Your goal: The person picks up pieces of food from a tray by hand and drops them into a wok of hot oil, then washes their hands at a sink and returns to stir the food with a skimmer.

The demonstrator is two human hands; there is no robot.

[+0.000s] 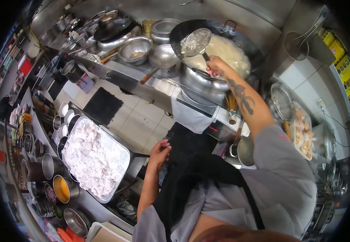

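Note:
My right hand (215, 65) is closed around the handle of a skimmer (197, 42), whose round mesh head is held above the wok. The large dark wok (259, 60) holds pale, foamy, bubbling liquid (229, 50). Some pale bits seem to lie on the mesh, though I cannot make them out. My left hand (160, 154) hangs in front of my body over the floor, fingers loosely curled and a little apart, with nothing in it. A tray of white, floury pieces (92, 155) stands to its left.
Along the stove counter are a perforated ladle (163, 56), a steel bowl (135, 49) and a lidded pot (166, 29). A tray of pale golden pieces (302, 131) sits at right. Left are several bowls, one with orange contents (61, 189). A black mat (103, 106) lies on the tiles.

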